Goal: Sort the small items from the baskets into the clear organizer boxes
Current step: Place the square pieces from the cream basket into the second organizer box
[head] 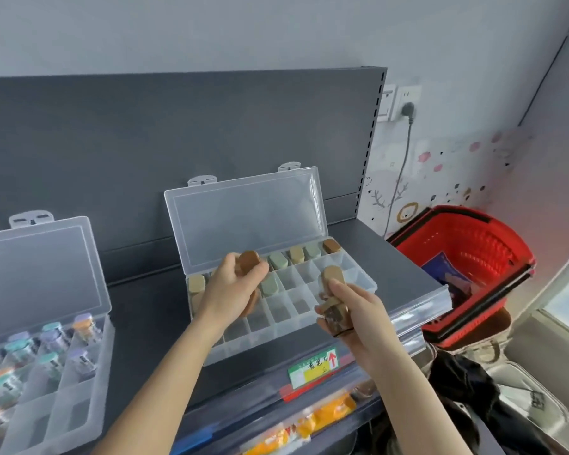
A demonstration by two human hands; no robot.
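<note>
Left hand [232, 284] has its fingers [259, 272] curled round a brown-capped vial [248, 261]. The right hand [352, 310] grips tan-capped vials [332, 275]. Both are over the open clear organizer box [260, 346] mid-frame on the dark shelf [151, 310]. A second open box [79, 382] of purple, teal and orange caps sits lower left, and the red basket [467, 244] is off to the right.

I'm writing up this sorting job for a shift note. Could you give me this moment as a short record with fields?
left hand: grips a brown-capped bottle above the middle box
right hand: holds tan-capped bottles
middle box: lid open, some back cells filled, front cells mostly bare
left box: lid open, holds bottles with purple, teal and orange caps
red basket: to the right of the shelf
</note>
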